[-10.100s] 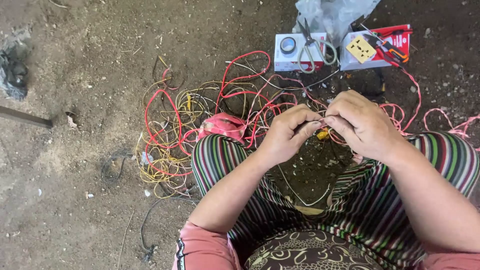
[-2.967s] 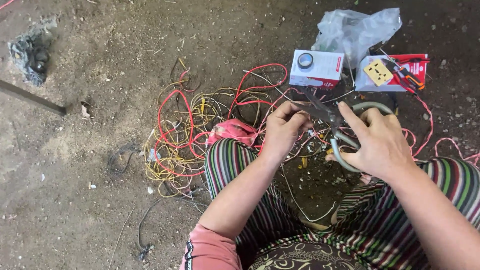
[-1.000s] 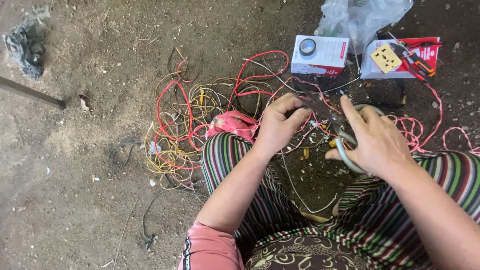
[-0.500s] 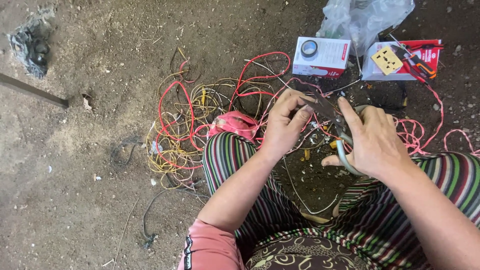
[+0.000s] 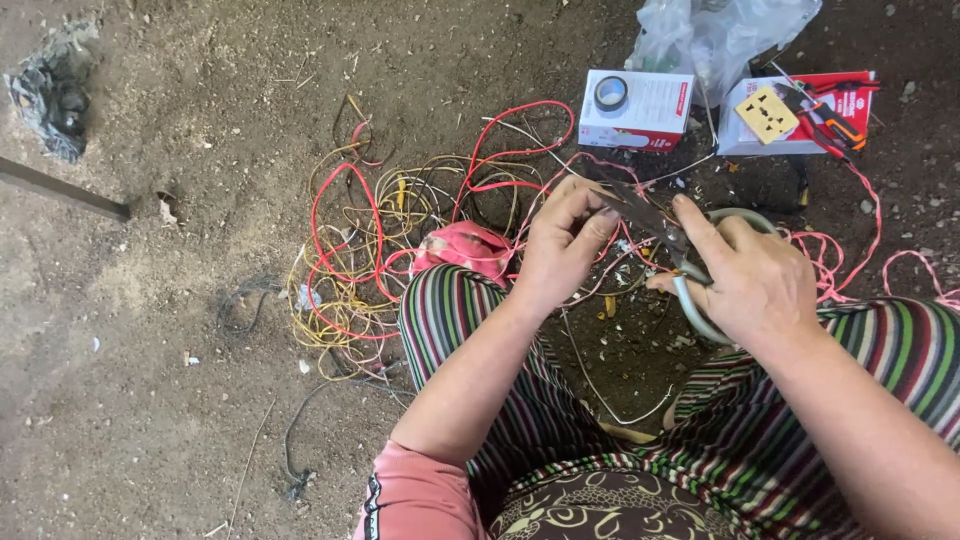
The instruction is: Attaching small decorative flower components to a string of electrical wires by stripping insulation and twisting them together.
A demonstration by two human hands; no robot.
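Your right hand (image 5: 755, 285) is wrapped around the grey handles of a pair of scissors (image 5: 665, 240), index finger stretched along the top, blades pointing left toward your other hand. Your left hand (image 5: 560, 245) has its fingertips bunched together, pinching a thin wire right at the blade tips; you can't really make out the wire itself there. All this sits above your striped knees, just in front of the messy tangle of red and yellow wires (image 5: 385, 240) on the dirt floor (image 5: 150, 400).
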